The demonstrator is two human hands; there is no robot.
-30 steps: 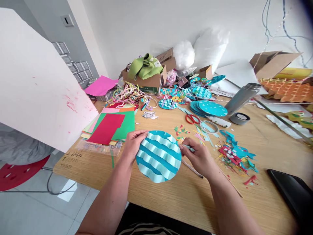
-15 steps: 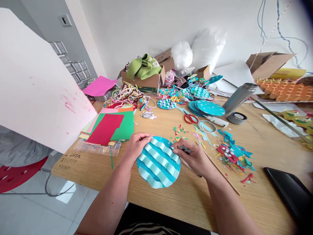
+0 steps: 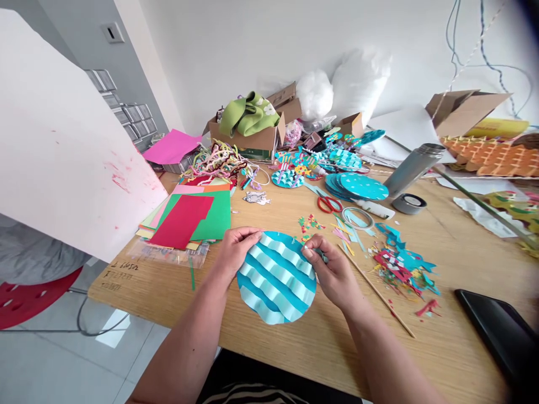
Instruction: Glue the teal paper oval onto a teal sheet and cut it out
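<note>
A round teal paper disc (image 3: 275, 278) with pale blue wavy strips lies on the wooden table (image 3: 442, 348) in front of me. My left hand (image 3: 236, 249) pinches the disc's upper left edge, fingers closed on it. At the disc's upper right edge, my right hand (image 3: 332, 269) is curled shut, pinching a small pale blue strip and what looks like a thin dark tool. A thin wooden stick (image 3: 377, 292) lies just right of that hand.
Stacked coloured paper sheets (image 3: 189, 219) lie to the left, red scissors (image 3: 328, 205) and a tape roll (image 3: 357, 217) behind. Paper scraps (image 3: 404, 266) litter the right. A steel flask (image 3: 415, 168), cardboard boxes (image 3: 248, 137), a white board (image 3: 63, 151) and a black tablet (image 3: 501, 331) surround.
My right hand has moved up and inward along the disc's right edge. The disc has turned slightly. My left hand has kept its pinch on the upper left rim.
</note>
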